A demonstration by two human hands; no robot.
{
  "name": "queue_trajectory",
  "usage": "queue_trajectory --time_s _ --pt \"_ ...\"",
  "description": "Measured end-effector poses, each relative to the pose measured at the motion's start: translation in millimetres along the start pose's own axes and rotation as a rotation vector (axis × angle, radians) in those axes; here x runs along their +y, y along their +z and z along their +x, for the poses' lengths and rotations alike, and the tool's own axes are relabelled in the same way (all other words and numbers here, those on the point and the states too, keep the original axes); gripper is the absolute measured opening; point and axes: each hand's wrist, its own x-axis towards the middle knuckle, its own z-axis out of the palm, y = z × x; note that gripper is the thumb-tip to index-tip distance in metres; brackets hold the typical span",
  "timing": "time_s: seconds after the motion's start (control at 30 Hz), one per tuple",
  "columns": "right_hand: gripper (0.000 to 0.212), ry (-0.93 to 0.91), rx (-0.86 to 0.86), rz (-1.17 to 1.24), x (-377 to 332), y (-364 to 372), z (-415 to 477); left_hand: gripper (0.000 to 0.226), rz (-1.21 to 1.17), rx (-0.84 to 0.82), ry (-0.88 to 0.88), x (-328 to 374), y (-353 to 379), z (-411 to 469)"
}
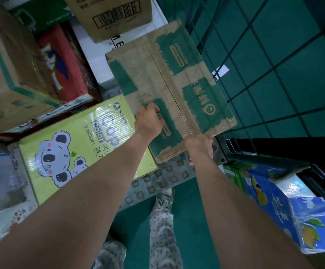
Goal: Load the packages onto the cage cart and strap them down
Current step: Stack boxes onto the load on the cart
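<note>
Two grips are set on the near end of the worn brown-and-green carton (169, 84), which is held at the centre of the frame, just beside the cage cart's wire mesh wall (274, 61) and above the studded cart floor (163, 179). The left grip (148, 121) is curled over the carton's left edge, fingers wrapped onto the top face. The right grip (197, 145) is clamped round the near right corner (its fingertips are hidden beneath). Whether the far end rests on anything cannot be told. The carton is judged stiff but tired: its printed skin is scuffed away and its edges are frayed, so the load is better borne from underneath than by rim or flaps. Moderate weight is supposed, since it is carried at arm's length. A yellow-green koala box (76, 152) lies close at lower left, and a blue fruit box (286, 206) is seen at lower right.
</note>
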Motion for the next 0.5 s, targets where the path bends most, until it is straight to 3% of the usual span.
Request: queue_trajectory --time_s 0.17,0.27,0.5 --pt "0.031 -0.181 -0.057 -0.479 -9 -3 -31 0.034 -0.109 -0.063 -0.019 0 -17 -14" --pt "0.020 -0.319 -0.039 -0.474 -22 -6 -49 0.031 -0.170 -0.061 -0.034 1 -33 -28" --pt "0.027 -0.435 -0.032 -0.313 -33 -20 -118 0.028 -0.181 0.015 0.001 -8 -105 -75"
